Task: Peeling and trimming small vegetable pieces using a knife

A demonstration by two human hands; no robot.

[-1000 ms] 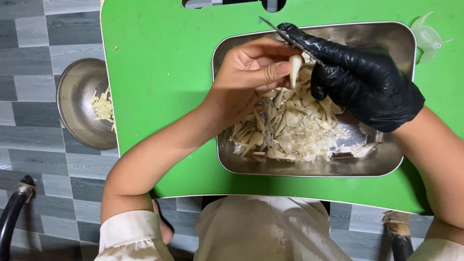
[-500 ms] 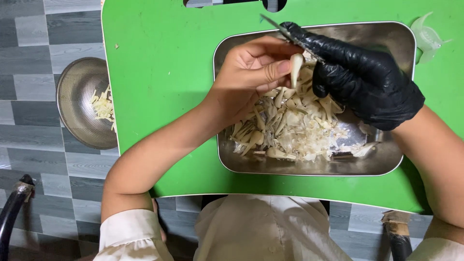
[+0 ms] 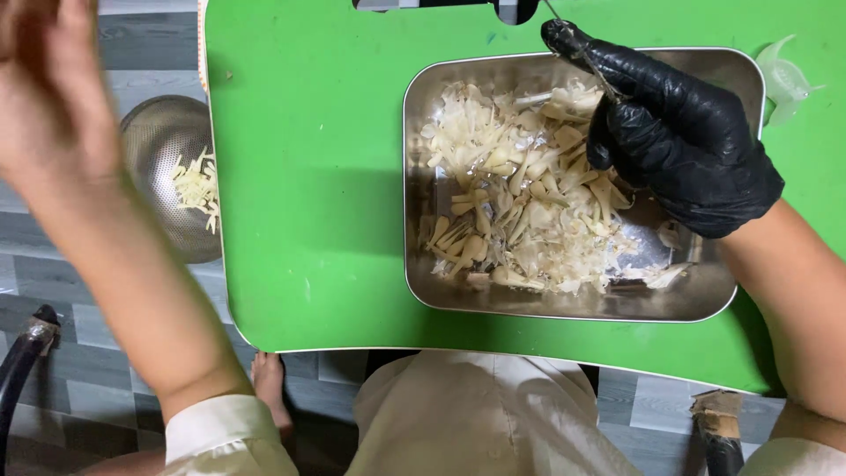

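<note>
My right hand (image 3: 683, 141), in a black glove, is shut on a small thin knife (image 3: 573, 48) over the far right part of a rectangular metal tray (image 3: 412, 176). The tray holds a heap of pale garlic cloves and skins (image 3: 520, 203). My bare left hand (image 3: 48, 106) is raised at the far left, blurred and partly cut off by the frame edge. It hovers above a round metal bowl (image 3: 159, 132) on the floor, which holds several peeled pale pieces (image 3: 198, 185). What the left fingers hold is hidden.
The tray rests on a green lap table (image 3: 308, 176) above my lap. A clear plastic piece (image 3: 784, 79) lies at the table's far right corner. Grey tiled floor (image 3: 79, 388) lies to the left, with a dark curved leg (image 3: 26, 344) and my bare foot (image 3: 269, 379).
My left hand has left the tray, where it held a clove against the knife, and swung left over the bowl. The gloved right hand stays over the tray with the knife.
</note>
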